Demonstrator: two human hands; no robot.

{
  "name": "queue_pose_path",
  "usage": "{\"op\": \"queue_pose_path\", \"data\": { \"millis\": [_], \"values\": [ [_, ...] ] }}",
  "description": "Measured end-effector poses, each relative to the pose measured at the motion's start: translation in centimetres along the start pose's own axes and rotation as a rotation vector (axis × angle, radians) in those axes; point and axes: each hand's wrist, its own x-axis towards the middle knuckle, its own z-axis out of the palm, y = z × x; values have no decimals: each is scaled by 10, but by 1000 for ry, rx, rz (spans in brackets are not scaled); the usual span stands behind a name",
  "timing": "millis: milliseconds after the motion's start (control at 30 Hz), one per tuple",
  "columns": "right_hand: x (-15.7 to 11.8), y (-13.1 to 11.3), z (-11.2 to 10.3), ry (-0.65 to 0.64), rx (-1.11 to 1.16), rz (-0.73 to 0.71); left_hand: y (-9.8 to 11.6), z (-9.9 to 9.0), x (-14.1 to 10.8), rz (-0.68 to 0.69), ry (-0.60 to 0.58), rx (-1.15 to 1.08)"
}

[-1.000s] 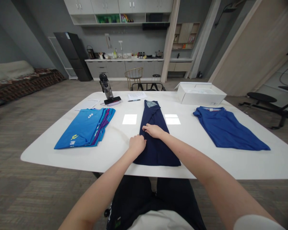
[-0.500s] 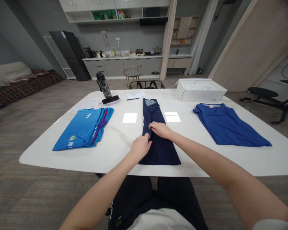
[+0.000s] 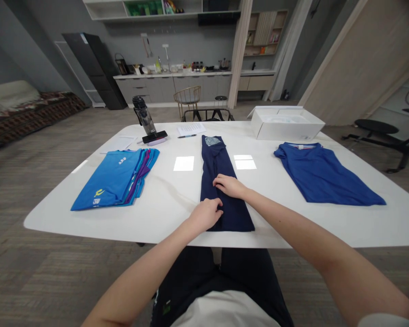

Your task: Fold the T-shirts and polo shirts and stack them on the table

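A navy T-shirt point(image 3: 214, 159) lies lengthwise on the white table point(image 3: 163, 200), folded into a long narrow strip, with a pale patterned patch at its far end. My left hand point(image 3: 206, 214) is curled over the near part of the shirt, its fingers on the folded cloth. My right hand point(image 3: 229, 186) lies on the shirt a little farther up, fingers pointing left. Neither hand touches anything else. The cloth under both hands is hidden.
To the left lies a stack of folded blue shirts point(image 3: 114, 181); a flat royal-blue shirt point(image 3: 327, 177) lies to the right. Behind stand a white box point(image 3: 282, 129), a water bottle point(image 3: 143, 116), a phone point(image 3: 154, 136), and papers point(image 3: 191, 129) with a pen point(image 3: 187, 136).
My left hand has moved right, farther onto the shirt, and the shirt's left side now lies folded in beneath it. The whole scene sits slightly higher in view as my head has tilted.
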Motion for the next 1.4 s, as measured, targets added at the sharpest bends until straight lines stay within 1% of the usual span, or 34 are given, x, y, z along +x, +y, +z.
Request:
{"op": "queue_pose_path", "data": {
  "millis": [67,167,233,333,400,467,567,633,700,767,867,967,1033,1133,1200,1300,1400],
  "values": [
    [0,2,-3,20,24,-11,-2,1,-1,24,19,-91],
    [-2,7,-4,57,56,-25,-4,5,-3,64,44,-169],
    [-5,11,-4,47,51,-26,-5,9,-4,95,7,-222],
    [-10,15,-1,21,32,-22,-9,10,-5,138,-94,-320],
    [-15,16,0,30,28,-17,-14,7,-5,186,-113,-347],
    [-20,16,1,36,28,-15,-22,3,-4,243,-69,-297],
    [-25,16,2,31,42,-14,-34,-1,-1,306,9,-106],
    [-24,15,2,35,59,16,-38,1,0,340,9,15],
    [-18,15,0,50,68,92,-38,4,2,357,0,83],
    [-6,18,-3,91,56,202,-36,6,6,355,24,104],
    [20,33,-11,199,21,396,-32,4,22,323,133,134],
    [55,60,-18,271,39,588,-34,2,45,281,252,238],
    [79,82,-21,284,72,679,-37,2,59,259,287,322],
    [111,115,-22,309,87,751,-42,3,73,257,268,416],
    [128,133,-20,326,69,783,-44,2,79,276,240,452],
    [149,152,-17,335,29,824,-48,-2,85,304,216,447],
    [164,165,-14,340,7,849,-53,-8,92,330,180,401]
  ]
}}
